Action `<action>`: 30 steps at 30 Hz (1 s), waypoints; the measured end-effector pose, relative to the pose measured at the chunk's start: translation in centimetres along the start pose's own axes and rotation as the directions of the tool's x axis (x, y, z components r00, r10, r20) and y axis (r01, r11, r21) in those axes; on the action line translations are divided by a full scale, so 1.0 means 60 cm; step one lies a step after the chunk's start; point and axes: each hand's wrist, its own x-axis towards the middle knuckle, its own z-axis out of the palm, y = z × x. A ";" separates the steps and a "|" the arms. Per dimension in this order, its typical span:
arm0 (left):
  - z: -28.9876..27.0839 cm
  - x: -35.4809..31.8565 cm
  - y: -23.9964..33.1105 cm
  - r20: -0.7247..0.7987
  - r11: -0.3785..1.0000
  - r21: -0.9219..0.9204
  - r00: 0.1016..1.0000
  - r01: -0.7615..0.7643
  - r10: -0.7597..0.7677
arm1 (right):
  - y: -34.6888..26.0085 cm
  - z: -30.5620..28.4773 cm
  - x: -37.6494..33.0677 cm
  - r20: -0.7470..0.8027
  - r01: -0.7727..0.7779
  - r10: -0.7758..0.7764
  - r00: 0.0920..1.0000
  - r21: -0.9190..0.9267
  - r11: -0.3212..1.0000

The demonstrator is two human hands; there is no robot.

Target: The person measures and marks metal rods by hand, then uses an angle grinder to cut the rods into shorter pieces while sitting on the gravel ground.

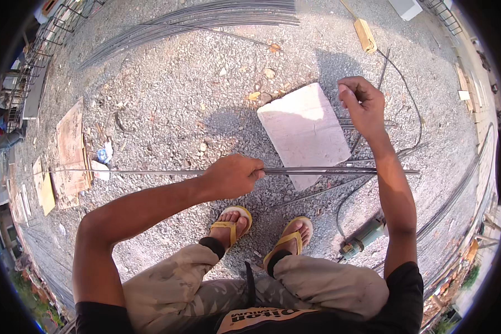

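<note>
mid-frame, the left hand (236, 175) clenches slim, straight grey steel rods (300, 171), the right hand (364, 103) curls upper right, grip unclear, and lettering (259, 317) marks the black shirt (345, 324) below.

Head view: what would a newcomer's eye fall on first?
Probably the thin metal rods gripped in the left hand, running across the middle of the picture. Next, the pale slab lying on the gravel, with the right hand just right of it in view. Below the rods, yellow sandals stand out too.
</note>
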 end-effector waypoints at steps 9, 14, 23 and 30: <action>0.025 0.138 0.093 -0.085 0.997 -0.076 0.996 -0.022 0.015 | 0.160 0.182 0.160 0.622 0.231 0.164 0.766 -0.504 0.832; 0.043 0.168 0.107 -0.151 0.992 -0.120 0.988 -0.041 0.023 | 0.217 0.266 0.171 0.555 0.336 0.079 0.828 -0.603 0.723; 0.059 0.194 0.120 -0.177 0.960 -0.256 0.982 -0.110 0.065 | 0.271 0.275 0.180 0.516 0.322 0.083 0.853 -0.644 0.694; 0.055 0.217 0.116 -0.139 0.991 -0.131 0.989 0.034 -0.052 | 0.129 0.216 0.170 0.199 -0.070 0.102 0.975 -0.160 0.985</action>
